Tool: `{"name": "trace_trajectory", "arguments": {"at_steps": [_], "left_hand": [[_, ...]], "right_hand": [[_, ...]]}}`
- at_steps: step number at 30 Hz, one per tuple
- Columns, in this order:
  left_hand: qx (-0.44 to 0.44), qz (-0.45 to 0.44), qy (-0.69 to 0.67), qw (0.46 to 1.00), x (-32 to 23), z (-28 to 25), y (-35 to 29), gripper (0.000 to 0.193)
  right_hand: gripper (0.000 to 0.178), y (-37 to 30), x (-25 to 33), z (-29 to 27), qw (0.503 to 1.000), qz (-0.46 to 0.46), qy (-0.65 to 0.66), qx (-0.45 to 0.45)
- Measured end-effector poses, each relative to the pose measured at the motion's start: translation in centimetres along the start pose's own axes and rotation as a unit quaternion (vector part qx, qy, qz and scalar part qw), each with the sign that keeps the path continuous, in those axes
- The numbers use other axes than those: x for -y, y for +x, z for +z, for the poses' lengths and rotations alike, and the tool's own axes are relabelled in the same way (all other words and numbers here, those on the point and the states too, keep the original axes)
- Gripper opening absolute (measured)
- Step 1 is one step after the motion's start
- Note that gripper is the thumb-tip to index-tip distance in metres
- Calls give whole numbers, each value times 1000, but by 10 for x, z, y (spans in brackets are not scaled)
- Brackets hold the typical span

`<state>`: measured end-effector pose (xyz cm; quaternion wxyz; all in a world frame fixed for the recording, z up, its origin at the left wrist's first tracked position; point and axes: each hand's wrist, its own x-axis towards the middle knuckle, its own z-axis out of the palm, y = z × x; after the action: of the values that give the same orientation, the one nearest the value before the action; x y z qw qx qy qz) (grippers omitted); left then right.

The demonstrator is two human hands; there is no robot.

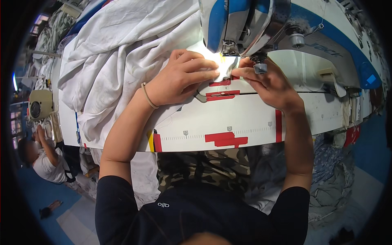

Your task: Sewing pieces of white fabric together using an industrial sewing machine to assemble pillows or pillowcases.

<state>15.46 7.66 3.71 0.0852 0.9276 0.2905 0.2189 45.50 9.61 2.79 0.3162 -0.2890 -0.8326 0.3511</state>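
A white cloth (134, 53) lies in folds over the left of the sewing table, and a brightly lit end of it runs under the head of the sewing machine (241, 24). My left hand (179, 77) is closed, its fingertips pressed together on the cloth just left of the presser foot (230, 51). On the other side my right hand (269, 81) pinches the cloth's edge between thumb and fingers. Part of the right hand is hidden behind a metal thread tension knob (260, 67). Glare blurs the cloth between my fingertips.
Red tape strips (226, 139) and a printed ruler mark the white sewing table (253, 110). The machine's blue and white arm (339, 57) spans the right side. Crumpled fabric (332, 175) is heaped below at right. Another person (47, 157) sits at far left.
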Motion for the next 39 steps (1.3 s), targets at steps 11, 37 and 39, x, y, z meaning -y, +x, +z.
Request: {"name": "trace_trajectory", "arguments": {"at_steps": [11, 37, 39], "left_hand": [[2, 1, 2, 1000, 2, 0, -2, 49], [20, -22, -18, 999, -3, 2, -1, 49], [22, -15, -10, 1000, -3, 2, -1, 52]], "right_hand": [[43, -2, -3, -6, 996, 76, -26, 46], [47, -2, -1, -10, 992, 81, -32, 93], [47, -4, 1, -7, 992, 108, 25, 68]]}}
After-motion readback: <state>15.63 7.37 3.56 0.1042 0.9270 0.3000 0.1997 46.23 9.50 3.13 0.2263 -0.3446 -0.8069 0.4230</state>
